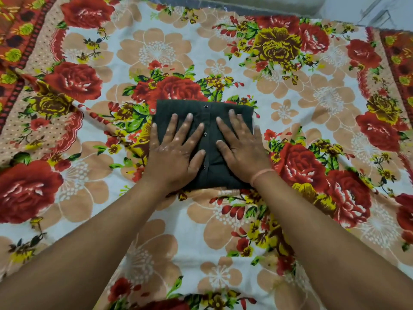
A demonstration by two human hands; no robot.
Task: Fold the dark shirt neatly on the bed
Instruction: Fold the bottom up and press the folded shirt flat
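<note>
On the flowered bedsheet (312, 104) lies the dark shirt (210, 121), folded into a compact rectangle. Left hand (174, 153) and right hand (242, 151) press flat on it, fingers spread, either side of the buttons (205, 134).

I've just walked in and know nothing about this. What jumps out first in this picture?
First, the loud bedsheet covered in red roses, filling nearly the whole view. At its centre lies a dark shirt, already folded into a compact rectangle with its button strip facing up. The left hand and right hand lie flat on it, fingers spread, one either side of the buttons.
</note>
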